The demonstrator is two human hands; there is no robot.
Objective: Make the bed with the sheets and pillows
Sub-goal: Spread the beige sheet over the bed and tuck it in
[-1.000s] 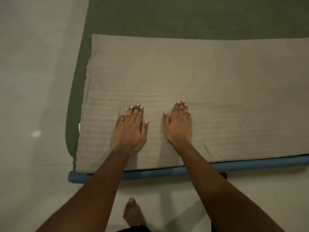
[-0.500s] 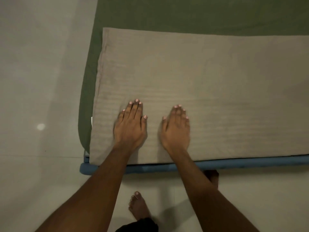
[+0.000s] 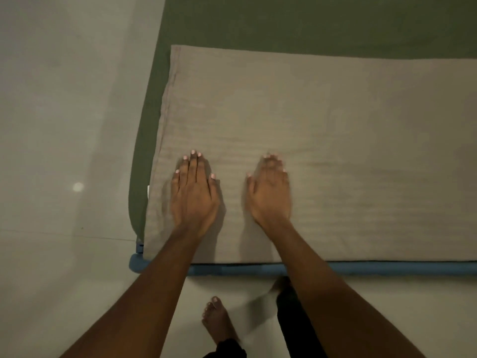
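The beige sheet [image 3: 322,125] lies folded as a wide band across the near end of the bed, on top of the green sheet [image 3: 284,21]. Its near edge runs just inside the blue bed edge [image 3: 387,268], and its left hem stops short of the mattress corner, leaving a strip of green exposed.

My left hand [image 3: 193,192] rests palm down on the beige sheet near that left hem, fingers straight and together, gripping nothing. My right hand [image 3: 269,192] lies flat beside it, apart from it, also released and pressing on the fabric. It is slightly blurred, so I judge it to be moving.

Step in hand, as I judge it: smoothing the folded sheet flat.

1. Keep both palms flat. Do not curl the fingers, or the fabric will bunch.
2. Sweep outward from the middle toward the hem and toward the right side, where faint ripples show.
3. Press lightly, so the green sheet underneath is not dragged.
4. Check that the near edge stays parallel to the blue bed edge.

I stand on the floor [image 3: 64,99] at the bed's end, one bare foot [image 3: 218,321] visible below.
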